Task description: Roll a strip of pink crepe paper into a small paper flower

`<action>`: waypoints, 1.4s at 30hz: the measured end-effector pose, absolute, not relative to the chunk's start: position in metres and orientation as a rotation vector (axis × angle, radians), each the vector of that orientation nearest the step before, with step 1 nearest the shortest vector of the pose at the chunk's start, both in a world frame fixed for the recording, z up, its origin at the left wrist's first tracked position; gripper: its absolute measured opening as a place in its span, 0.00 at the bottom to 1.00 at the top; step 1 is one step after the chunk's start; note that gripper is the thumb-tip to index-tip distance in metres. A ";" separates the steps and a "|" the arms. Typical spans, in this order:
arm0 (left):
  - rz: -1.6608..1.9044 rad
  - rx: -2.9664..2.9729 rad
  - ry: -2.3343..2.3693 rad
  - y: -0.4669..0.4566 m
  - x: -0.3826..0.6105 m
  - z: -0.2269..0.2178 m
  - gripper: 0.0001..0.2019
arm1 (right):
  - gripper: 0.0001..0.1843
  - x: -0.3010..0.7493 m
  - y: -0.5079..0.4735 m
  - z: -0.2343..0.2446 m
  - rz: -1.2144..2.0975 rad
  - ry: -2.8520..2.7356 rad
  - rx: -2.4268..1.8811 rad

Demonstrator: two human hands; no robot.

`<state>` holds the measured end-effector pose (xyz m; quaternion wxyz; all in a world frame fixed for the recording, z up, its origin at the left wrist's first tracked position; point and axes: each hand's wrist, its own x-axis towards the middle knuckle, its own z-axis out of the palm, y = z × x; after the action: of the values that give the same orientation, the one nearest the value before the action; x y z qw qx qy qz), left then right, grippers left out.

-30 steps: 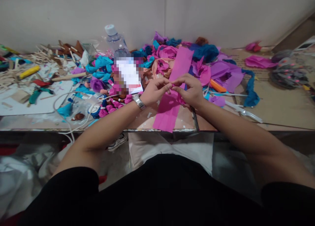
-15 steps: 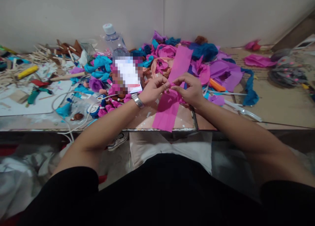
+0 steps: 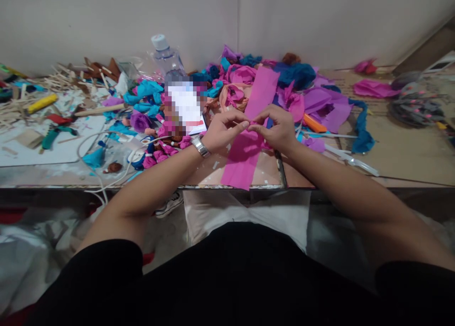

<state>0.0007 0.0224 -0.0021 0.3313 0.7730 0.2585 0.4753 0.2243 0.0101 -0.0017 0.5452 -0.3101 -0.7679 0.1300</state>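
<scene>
A long pink crepe paper strip lies slantwise on the table, from the heap of paper to the front edge. Above its middle my left hand, with a metal watch band at the wrist, is closed in a pinch. My right hand meets it there, its thumb and forefinger pinched too. A bit of pink crepe paper shows between the fingertips of both hands; whether it belongs to the strip I cannot tell. Some of the pinched paper is hidden by the fingers.
Crumpled purple crepe paper, an orange-handled cutter and white scissors-like tool lie to the right. Leftward are a phone, a clear bottle, a white cable, a yellow tool and wooden sticks.
The fingertips have shifted slightly and come closer together, with both hands still pinched over the strip. The strip keeps its place.
</scene>
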 end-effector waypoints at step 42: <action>1.186 2.011 0.666 0.021 0.000 0.001 0.25 | 0.26 0.219 -0.001 0.003 0.357 -1.868 -0.800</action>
<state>0.0004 0.0212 0.0008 0.3494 0.7762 0.2569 0.4576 0.2186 -0.0010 0.0028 0.5136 -0.3326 -0.7769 0.1484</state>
